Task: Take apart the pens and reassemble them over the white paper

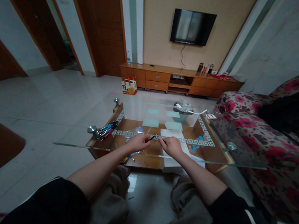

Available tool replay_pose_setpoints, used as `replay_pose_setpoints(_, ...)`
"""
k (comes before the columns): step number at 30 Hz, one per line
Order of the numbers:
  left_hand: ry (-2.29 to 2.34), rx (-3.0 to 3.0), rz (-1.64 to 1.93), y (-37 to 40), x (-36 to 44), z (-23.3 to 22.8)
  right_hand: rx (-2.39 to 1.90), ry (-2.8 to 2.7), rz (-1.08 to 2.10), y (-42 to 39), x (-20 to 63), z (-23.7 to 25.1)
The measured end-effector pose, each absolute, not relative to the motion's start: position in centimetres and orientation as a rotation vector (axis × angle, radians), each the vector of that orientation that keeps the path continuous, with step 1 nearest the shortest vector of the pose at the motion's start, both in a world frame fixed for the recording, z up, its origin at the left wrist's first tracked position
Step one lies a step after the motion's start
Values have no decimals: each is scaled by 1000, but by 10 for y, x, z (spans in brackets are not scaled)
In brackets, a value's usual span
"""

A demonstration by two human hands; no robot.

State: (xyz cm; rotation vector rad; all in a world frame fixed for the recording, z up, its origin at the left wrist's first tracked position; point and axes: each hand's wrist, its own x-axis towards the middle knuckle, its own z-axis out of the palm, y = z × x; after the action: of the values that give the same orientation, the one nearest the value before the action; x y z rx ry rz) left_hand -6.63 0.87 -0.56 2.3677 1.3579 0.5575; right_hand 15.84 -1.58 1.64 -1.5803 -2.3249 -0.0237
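A slim dark pen (152,137) sits between my hands above the glass table (160,154); no writing on it is legible. My left hand (139,142) pinches one end, fingers curled shut; my right hand (171,146) closes toward the other, its grip unclear. More pens (106,129) lie left.

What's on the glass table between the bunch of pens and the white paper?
In the head view, between the pens and the white paper are a clear plastic bag and the left hand, gripping a pen.
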Motion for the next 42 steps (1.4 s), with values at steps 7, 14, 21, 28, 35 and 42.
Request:
replay_pose_setpoints(7, 1369, 2354, 544, 8, -66, -5, -1561, -2297, -31, -14, 159, 13)
replay_pose_setpoints(14, 1365, 2364, 538, 9, -66, -6, -1575, -2296, -52, -13, 160, 11)
replay_pose_setpoints(21, 1387, 2362, 540, 9, -67, -7, -1595, -2290, -52, -13, 160, 9)
replay_pose_setpoints(28, 1367, 2354, 539, 8, -67, -4, -1576, -2322, -23, -15, 159, 14)
replay_pose_setpoints(35, 1384, 2346, 535, 8, -66, -4, -1449, -2321, 95, -12, 162, 13)
replay_pose_setpoints(42, 1369, 2350, 536, 8, -66, -2, -1366, -2320, 138, -11, 163, 11)
